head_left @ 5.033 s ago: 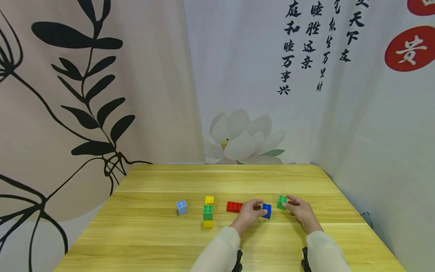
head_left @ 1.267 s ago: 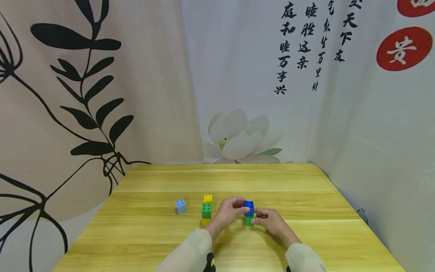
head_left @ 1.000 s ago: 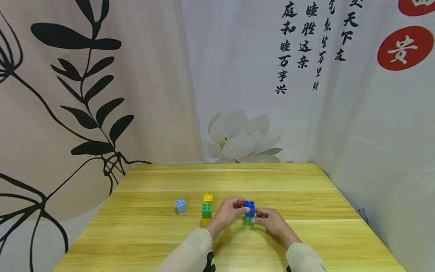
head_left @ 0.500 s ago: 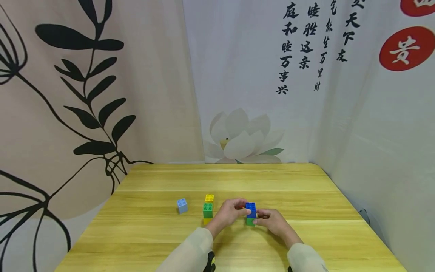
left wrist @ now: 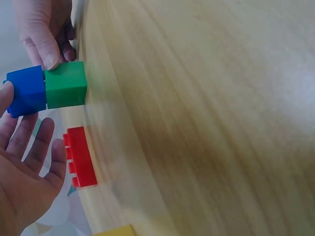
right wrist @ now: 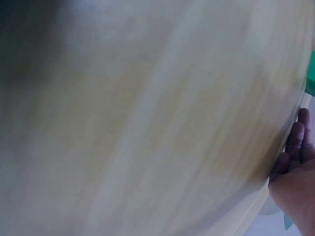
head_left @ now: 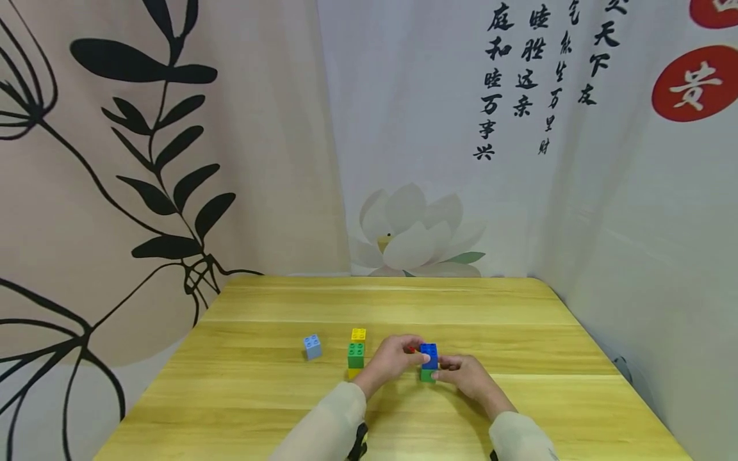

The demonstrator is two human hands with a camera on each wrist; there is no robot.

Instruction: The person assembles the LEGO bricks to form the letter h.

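Fingers of the left hand [head_left: 394,357] are pinched on the blue building brick [head_left: 429,356], its other visible fingers loosely spread. The green building brick [left wrist: 66,84], directly beneath, is pinched by the right hand [head_left: 469,376]; the far fingertips are mostly hidden. With twelve o'clock set at the far edge of the table [head_left: 490,320], the pair is held just on the three o'clock side of the middle. A thin dark seam is seen between the bricks, so full seating cannot be confirmed. If pressure were applied aslant, the studs could be misaligned or the pair tipped; if the grip slipped on the smooth sides, a brick could be dropped. The red brick [left wrist: 81,157], lying near the left fingers at ten o'clock, could be knocked by a careless sweep.

Hard, glossy plastic is suggested throughout, boxy and topped with round studs. At nine o'clock, a second green brick [head_left: 355,356] is flanked by yellow bricks [head_left: 359,335] at its twelve and six. Farther out, a light blue brick [head_left: 312,347] is set slightly askew. Smooth, streaked wood grain is shown by the table, backed at twelve by softly creased, printed cloth [head_left: 277,192].
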